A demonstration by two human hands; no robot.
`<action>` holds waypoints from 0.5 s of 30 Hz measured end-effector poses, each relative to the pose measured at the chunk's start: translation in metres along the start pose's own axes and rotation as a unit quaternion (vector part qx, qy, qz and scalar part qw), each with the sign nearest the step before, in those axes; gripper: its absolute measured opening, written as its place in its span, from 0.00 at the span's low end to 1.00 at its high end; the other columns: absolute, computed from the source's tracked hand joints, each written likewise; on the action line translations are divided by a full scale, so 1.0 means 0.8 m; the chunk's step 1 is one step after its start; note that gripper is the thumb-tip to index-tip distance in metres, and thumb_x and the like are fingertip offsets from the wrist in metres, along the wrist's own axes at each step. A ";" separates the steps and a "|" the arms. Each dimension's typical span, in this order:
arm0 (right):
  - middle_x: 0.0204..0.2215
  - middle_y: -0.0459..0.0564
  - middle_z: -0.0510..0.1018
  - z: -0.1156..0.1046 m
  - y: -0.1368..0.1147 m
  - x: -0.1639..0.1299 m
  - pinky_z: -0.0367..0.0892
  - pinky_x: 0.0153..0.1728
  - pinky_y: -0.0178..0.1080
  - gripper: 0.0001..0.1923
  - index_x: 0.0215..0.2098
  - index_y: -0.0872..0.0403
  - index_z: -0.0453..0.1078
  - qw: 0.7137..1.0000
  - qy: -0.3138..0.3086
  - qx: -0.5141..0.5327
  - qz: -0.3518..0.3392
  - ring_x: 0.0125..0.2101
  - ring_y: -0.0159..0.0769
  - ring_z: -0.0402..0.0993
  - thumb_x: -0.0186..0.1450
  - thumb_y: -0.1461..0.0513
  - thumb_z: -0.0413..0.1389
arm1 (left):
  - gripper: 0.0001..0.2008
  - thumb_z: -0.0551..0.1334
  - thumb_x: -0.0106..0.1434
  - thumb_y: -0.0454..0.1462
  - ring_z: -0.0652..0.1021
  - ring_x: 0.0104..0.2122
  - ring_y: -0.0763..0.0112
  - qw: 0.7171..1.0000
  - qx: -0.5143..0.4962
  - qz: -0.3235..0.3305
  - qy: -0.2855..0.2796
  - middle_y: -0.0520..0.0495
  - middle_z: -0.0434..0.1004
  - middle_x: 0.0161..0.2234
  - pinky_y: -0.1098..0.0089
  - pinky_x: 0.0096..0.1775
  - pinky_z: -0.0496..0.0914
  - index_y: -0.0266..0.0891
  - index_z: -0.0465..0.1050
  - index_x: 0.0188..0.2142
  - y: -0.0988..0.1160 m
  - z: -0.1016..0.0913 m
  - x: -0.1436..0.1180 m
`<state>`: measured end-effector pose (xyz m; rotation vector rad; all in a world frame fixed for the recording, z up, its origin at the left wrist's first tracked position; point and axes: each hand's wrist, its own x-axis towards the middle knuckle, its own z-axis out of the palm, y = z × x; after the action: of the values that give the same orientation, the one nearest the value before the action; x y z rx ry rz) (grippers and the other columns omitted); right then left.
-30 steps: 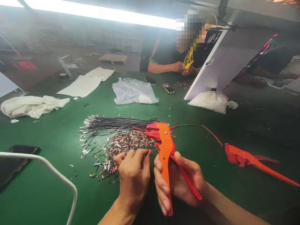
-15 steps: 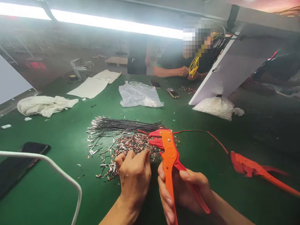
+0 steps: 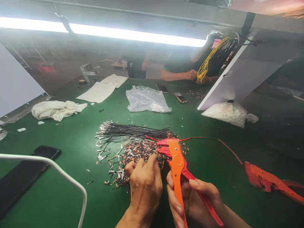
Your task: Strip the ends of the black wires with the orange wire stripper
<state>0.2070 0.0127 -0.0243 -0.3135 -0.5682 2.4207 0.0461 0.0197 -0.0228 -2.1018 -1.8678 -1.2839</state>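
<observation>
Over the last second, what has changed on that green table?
Little. The camera tipped, so everything slid lower and rightward in view. The right hand keeps gripping the orange wire stripper, red wire at its head; the left hand stays on the pile of metal terminals. The black wire bundle is unmoved.

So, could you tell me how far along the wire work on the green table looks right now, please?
Done, apparently: a bundle of black wires lies with bare ends showing, and cut scraps are heaped beside it. In hand: the right hand grips the orange wire stripper, its head at a red wire, while the left hand reaches into the scraps. How many wires remain cannot be told.
</observation>
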 end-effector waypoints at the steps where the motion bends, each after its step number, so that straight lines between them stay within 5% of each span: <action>1: 0.28 0.53 0.76 -0.002 0.001 0.000 0.71 0.29 0.41 0.19 0.44 0.59 0.63 1.000 -0.005 0.003 -0.004 0.27 0.43 0.79 0.64 0.52 0.51 | 0.11 0.53 0.67 0.29 0.74 0.25 0.70 1.000 -0.009 -0.001 -0.001 0.54 0.77 0.25 0.63 0.39 0.54 0.41 0.71 0.41 0.001 0.000 -0.002; 7: 0.28 0.57 0.77 -0.011 0.006 -0.001 0.70 0.30 0.39 0.18 0.44 0.61 0.64 0.999 -0.018 0.034 -0.026 0.28 0.43 0.79 0.65 0.53 0.51 | 0.14 0.50 0.66 0.26 0.72 0.23 0.71 0.998 -0.040 0.023 -0.033 0.55 0.74 0.23 0.64 0.39 0.54 0.40 0.68 0.45 0.006 0.008 -0.025; 15: 0.25 0.55 0.75 -0.023 0.017 -0.003 0.65 0.28 0.34 0.22 0.43 0.61 0.65 1.000 0.003 0.011 -0.029 0.25 0.36 0.72 0.62 0.50 0.54 | 0.11 0.50 0.62 0.26 0.68 0.20 0.69 0.999 -0.035 0.030 -0.023 0.56 0.67 0.17 0.63 0.36 0.54 0.42 0.66 0.35 0.002 0.014 -0.033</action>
<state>0.2085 0.0075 -0.0465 -0.2915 -0.5394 2.3674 0.0555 0.0043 -0.0448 -2.2232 -1.7863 -1.3181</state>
